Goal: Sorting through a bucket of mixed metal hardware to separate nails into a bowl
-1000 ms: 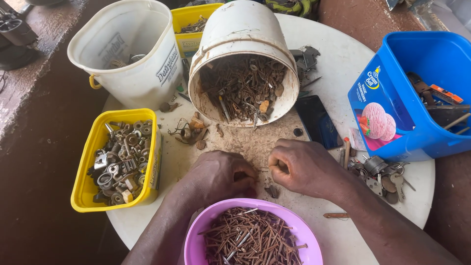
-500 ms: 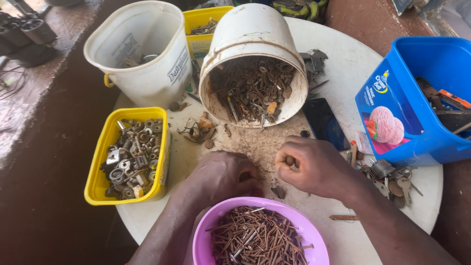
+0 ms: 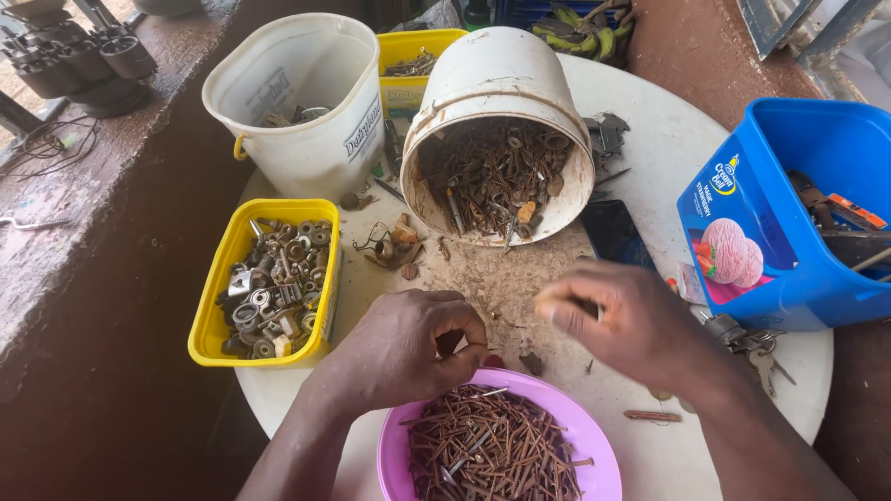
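Nails point(image 3: 487, 450), rusty and tangled, fill the pink bowl point(image 3: 594, 436) at the near edge of the round white surface point(image 3: 668, 148), right under my hands. My left hand point(image 3: 408, 348) sits at the bowl's far rim with its fingers point(image 3: 464, 339) pinched together on something small I cannot make out; my right hand point(image 3: 617, 320) hovers just beyond over the rust-dusted patch, blurred, fingers curled, and I cannot tell whether they grip anything. As I judge it, sorting well here means pinching one piece at a time, low over the bowl, so nothing bounces off the rim. Ahead lies the tipped white bucket point(image 3: 501, 139), its mouth spilling rusty scrap point(image 3: 492, 176) toward me. To the left stand a yellow tub point(image 3: 209, 315) of washers and nuts and an upright white pail point(image 3: 297, 102); to the right, a blue tub point(image 3: 789, 223) and a bunch of keys point(image 3: 752, 339).
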